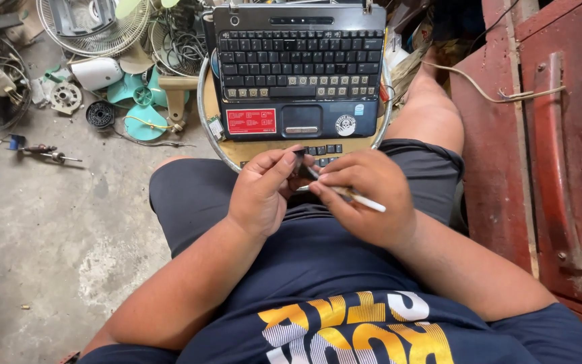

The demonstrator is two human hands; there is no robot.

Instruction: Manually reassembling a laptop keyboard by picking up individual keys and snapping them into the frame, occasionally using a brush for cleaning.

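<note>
My left hand (262, 190) pinches a small dark key cap (299, 156) between thumb and fingers over my lap. My right hand (365, 195) holds a thin white stick-like tool (362, 198) with its tip against that key cap. Just beyond both hands an open black laptop base (298, 118) rests on a round wooden stool top (237, 152), with several keys in its lower rows bare and pale. A few loose dark key caps (325, 149) lie on the stool near my fingers.
To the left, on the concrete floor (48, 222), lie teal fan blades (139, 101), a fan grille (92, 27), wires and small parts. A red wooden door (554, 155) with a cord stands at the right. A screwdriver (52, 154) lies on the floor.
</note>
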